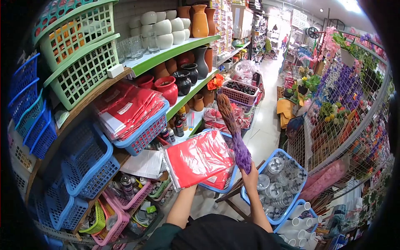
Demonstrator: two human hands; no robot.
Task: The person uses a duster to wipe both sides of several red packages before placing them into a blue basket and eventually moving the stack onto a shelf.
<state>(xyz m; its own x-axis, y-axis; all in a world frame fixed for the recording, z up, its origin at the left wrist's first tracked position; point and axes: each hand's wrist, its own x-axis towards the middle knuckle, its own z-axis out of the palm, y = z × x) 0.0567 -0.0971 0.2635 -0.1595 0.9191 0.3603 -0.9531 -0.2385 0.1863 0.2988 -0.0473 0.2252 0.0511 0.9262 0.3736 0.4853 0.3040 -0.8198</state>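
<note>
My left hand (186,186) is mostly hidden under a red plastic-wrapped packet (198,158), which it holds up flat in front of a blue basket (146,134) of similar red packets on the shelf. My right hand (250,171) grips the handle end of a purple and brown feather duster (233,129), whose brown tip points up toward the shelves. Another red packet lies in a blue basket (227,183) just below the one I hold.
Shelves on the left carry green baskets (83,54), blue baskets (89,162), white bowls, glasses and clay vases (199,21). A blue crate of lidded jars (275,183) stands at my right. Artificial flowers (346,83) hang on a wire rack. An aisle runs ahead.
</note>
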